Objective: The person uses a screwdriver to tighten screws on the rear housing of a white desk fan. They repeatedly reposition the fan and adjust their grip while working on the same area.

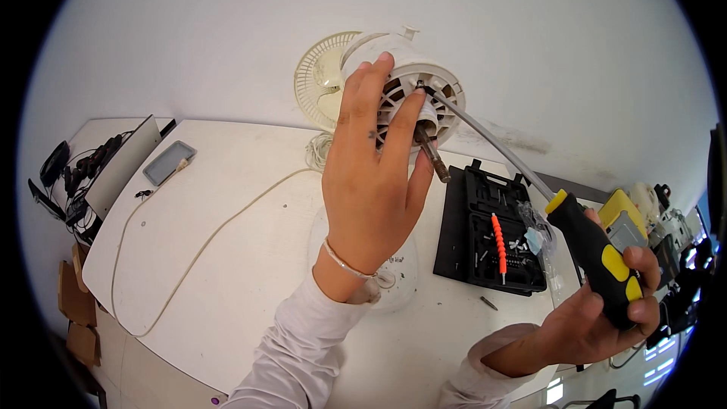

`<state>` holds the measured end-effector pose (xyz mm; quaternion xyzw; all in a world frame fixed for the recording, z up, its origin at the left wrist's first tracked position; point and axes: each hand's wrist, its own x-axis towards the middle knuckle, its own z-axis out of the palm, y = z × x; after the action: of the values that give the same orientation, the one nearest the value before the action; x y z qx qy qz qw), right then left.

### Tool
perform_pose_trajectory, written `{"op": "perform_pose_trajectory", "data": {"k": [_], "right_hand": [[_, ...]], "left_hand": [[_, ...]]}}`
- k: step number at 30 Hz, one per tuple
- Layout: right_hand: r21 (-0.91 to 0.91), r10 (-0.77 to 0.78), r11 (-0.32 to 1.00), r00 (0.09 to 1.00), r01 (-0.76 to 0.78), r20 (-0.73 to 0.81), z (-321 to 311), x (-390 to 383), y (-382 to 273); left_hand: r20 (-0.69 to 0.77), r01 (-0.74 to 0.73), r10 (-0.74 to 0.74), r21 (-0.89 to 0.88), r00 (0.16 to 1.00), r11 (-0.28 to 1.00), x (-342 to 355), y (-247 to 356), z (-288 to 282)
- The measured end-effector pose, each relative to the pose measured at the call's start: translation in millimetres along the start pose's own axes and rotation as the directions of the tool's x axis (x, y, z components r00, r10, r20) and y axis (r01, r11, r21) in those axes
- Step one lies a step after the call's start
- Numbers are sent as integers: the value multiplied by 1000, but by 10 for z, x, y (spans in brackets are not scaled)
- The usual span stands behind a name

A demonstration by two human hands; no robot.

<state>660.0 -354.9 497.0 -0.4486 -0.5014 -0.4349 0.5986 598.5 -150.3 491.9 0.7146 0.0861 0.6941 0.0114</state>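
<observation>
My left hand (369,163) grips the white motor housing (409,51) of an electric fan, its fingers spread over the slotted front face. From the middle of that face the worn metal shaft (433,156) sticks out beside my thumb. My right hand (602,310) is closed round the black and yellow handle of a long screwdriver (492,141). The screwdriver's tip rests at the upper part of the face, by my left index fingertip; the screw there is too small to make out. Behind the housing is a cream fan grille (312,79). The round fan base (401,288) is partly hidden by my left wrist.
An opened black tool case (488,235) with an orange flexible bit extension (499,246) lies on the white table (227,189). A small bit (488,303) lies before it. The power cord (198,250) loops left near a grey tray (169,163). A yellow box (625,216) stands right.
</observation>
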Motion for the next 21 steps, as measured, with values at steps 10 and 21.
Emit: {"op": "perform_pose_trajectory", "data": {"k": [10,21], "right_hand": [[65,62,996,998,-62,1,51,41,-41],[129,121,984,993,-121,11,54,39,-64]], "left_hand": [[-5,-28,28,-9,1000,1000,-19,-2,36],[-19,-49,49,-3,999,999,-10,-16,52]]}}
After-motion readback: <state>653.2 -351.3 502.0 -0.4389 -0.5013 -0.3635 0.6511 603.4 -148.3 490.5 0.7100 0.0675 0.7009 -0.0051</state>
